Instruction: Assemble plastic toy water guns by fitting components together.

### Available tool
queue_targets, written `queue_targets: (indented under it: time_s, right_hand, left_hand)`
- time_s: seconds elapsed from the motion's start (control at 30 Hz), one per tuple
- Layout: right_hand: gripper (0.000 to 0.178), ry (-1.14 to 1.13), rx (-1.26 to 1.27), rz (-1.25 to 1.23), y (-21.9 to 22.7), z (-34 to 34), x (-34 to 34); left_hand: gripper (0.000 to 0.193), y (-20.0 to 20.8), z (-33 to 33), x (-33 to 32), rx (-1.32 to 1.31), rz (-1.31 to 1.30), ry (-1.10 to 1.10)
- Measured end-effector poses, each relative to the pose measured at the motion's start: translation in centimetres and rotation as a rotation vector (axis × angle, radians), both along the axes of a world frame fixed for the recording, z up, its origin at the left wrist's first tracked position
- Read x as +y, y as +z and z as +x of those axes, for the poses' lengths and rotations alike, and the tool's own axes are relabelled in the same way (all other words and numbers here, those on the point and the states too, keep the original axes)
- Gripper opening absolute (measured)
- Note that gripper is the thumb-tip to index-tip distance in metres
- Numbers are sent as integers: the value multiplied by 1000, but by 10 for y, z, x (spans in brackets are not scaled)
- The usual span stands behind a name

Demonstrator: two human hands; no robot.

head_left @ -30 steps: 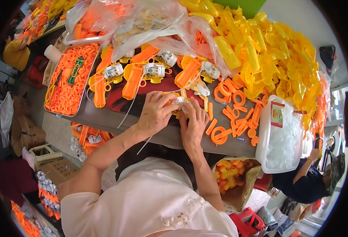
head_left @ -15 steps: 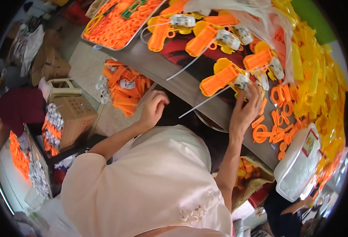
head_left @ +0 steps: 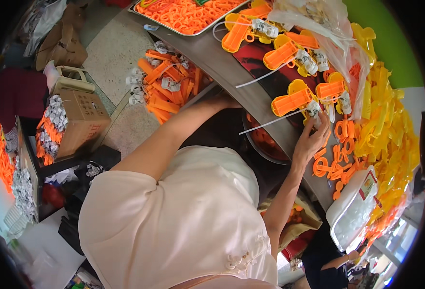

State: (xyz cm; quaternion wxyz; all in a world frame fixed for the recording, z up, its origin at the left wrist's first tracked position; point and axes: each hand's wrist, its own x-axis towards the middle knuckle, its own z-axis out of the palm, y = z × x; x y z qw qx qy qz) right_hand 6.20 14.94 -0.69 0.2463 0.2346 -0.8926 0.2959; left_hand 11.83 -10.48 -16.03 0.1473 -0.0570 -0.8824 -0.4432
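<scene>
My right hand (head_left: pixel 313 138) is at the table's right part, its curled fingers on the small white-labelled bottle (head_left: pixel 313 109) attached to an orange-and-yellow toy gun (head_left: pixel 291 103). That gun lies on the table with a thin white strip (head_left: pixel 270 121) trailing toward the edge. My left hand (head_left: pixel 226 101) reaches beneath the table's front edge, and its fingers are hidden there. Several more toy guns (head_left: pixel 280 55) of the same kind, with bottles, lie farther back. Loose orange rings and parts (head_left: pixel 338 159) are spread to the right of my right hand.
A metal tray (head_left: pixel 193 33) of small orange parts sits at the back left. Yellow pieces (head_left: pixel 386 130) are heaped at right, beside a white tub (head_left: pixel 352 207). A pile of orange guns with bottles (head_left: pixel 171 84) is left of the table (head_left: pixel 222 72). A round pan (head_left: pixel 265 139) shows under the edge.
My left hand has moved from above my lap, forward and right, to under the table edge. My right hand stays at the same bottle. The view has shifted, uncovering the pan.
</scene>
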Motion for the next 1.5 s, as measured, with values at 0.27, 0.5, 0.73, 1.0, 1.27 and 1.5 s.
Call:
queue_targets:
  time_s: [0.27, 0.5, 0.73, 1.0, 1.27, 1.5]
  right_hand:
    - [29, 9, 28, 14, -1, -2, 3]
    - [28, 20, -9, -17, 1, -1, 1]
    - [29, 13, -19, -20, -4, -1, 2]
    - [29, 2, 18, -4, 3, 1, 9]
    - [28, -70, -84, -22, 6, 7, -3]
    - [28, -33, -99, -75, 9, 6, -4]
  left_hand:
    - [23, -6, 48, 4, -24, -126, 175]
    - [32, 32, 143, -18, 89, 77, 115]
    - [25, 97, 173, -54, 211, 277, 340]
    - [30, 62, 163, -169, -16, 548, 809]
    - [20, 54, 179, -148, 277, -431, 1041]
    - [23, 174, 70, -2, 599, -248, 346]
